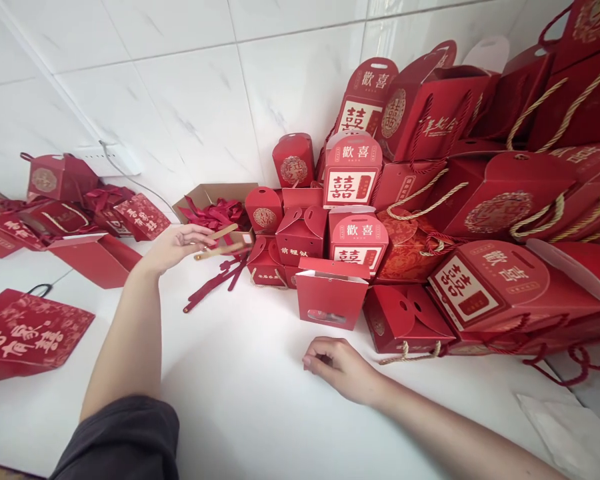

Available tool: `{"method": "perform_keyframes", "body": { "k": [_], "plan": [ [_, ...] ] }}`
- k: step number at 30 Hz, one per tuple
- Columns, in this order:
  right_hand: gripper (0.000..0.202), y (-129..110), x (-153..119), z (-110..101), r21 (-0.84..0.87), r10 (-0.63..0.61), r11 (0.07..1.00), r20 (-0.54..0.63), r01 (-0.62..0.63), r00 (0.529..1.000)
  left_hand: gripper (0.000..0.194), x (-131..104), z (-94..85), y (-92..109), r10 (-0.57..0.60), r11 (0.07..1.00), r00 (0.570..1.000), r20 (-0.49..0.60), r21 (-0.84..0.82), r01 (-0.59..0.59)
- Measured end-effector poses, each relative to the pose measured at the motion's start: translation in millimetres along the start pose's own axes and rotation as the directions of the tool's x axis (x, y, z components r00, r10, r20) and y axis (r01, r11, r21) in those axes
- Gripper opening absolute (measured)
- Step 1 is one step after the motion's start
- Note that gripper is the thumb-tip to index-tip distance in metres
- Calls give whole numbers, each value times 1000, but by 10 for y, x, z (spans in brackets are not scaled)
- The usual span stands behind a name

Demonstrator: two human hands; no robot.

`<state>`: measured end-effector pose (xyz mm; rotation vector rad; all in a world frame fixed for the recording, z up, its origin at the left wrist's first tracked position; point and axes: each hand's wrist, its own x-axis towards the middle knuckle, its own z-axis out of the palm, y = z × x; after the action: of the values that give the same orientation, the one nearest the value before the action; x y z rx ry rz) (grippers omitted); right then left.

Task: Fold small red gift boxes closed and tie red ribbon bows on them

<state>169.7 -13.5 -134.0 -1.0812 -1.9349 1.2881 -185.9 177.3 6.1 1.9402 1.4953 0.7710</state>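
Note:
My left hand [183, 245] reaches over the left part of the white table. Its fingers are pinched at the near end of a tan strip [224, 232]. A second tan strip [215, 252] lies just below the fingertips, beside dark red ribbons [215, 283]. Behind them stands an open cardboard box [193, 200] filled with red ribbons [221, 212]. Loosely curled, my right hand [343, 367] rests on the table with nothing visible in it. Just beyond it stands an upright red box [333, 297] with a small oval window.
Stacked red gift boxes [495, 200] with rope handles fill the right side against the tiled wall. More red boxes [63, 177] lie at the left, with a patterned red bag [35, 333] nearer. A thin white sheet [570, 427] lies at lower right.

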Motion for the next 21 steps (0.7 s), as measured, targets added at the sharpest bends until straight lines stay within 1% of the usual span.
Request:
{"method": "perform_keyframes", "body": {
  "k": [2, 3, 5, 7, 8, 9, 10, 13, 15, 16, 18, 21],
  "plan": [
    [29, -6, -3, 0, -8, 1, 1000, 2, -1, 1000, 50, 8, 6, -105, -26, 1000, 999, 30, 17, 26],
    [29, -8, -4, -1, -10, 3, 1000, 3, -3, 1000, 49, 28, 3, -134, -43, 998, 999, 24, 38, 42],
    [30, -11, -5, -3, -12, 8, 1000, 5, -8, 1000, 44, 89, -14, -133, -79, 988, 996, -38, 134, 83],
    [30, -15, -2, -8, -9, 11, 1000, 7, -11, 1000, 41, 167, -31, -45, -84, 957, 989, -121, 265, 114],
    [31, -17, 0, -11, -7, 11, 1000, 8, -11, 1000, 40, 212, -31, 28, -68, 942, 987, -144, 318, 111],
    [32, -20, 2, -14, -5, 11, 1000, 8, -11, 1000, 40, 263, -21, 114, -42, 932, 989, -142, 351, 90],
    [32, -21, 3, -17, -4, 9, 1000, 8, -9, 1000, 39, 322, 1, 208, -10, 931, 994, -112, 362, 50],
    [32, -24, 5, -22, -2, 8, 1000, 8, -8, 1000, 35, 564, 146, 466, 57, 927, 998, 31, 369, -65],
    [31, -22, 4, -22, -1, 10, 1000, 6, -10, 1000, 34, 781, 290, 567, 73, 884, 993, 90, 454, -106],
    [31, -20, 3, -22, 1, 12, 1000, 5, -12, 1000, 32, 898, 366, 590, 57, 845, 994, 89, 526, -96],
    [30, -13, 4, -23, 2, 16, 1000, 7, -16, 1000, 31, 1128, 515, 591, 14, 812, 997, 72, 582, -53],
    [30, 0, 11, -28, 3, 13, 1000, 12, -13, 1000, 25, 1395, 700, 536, -40, 804, 997, 66, 595, -8]
  ]
}}
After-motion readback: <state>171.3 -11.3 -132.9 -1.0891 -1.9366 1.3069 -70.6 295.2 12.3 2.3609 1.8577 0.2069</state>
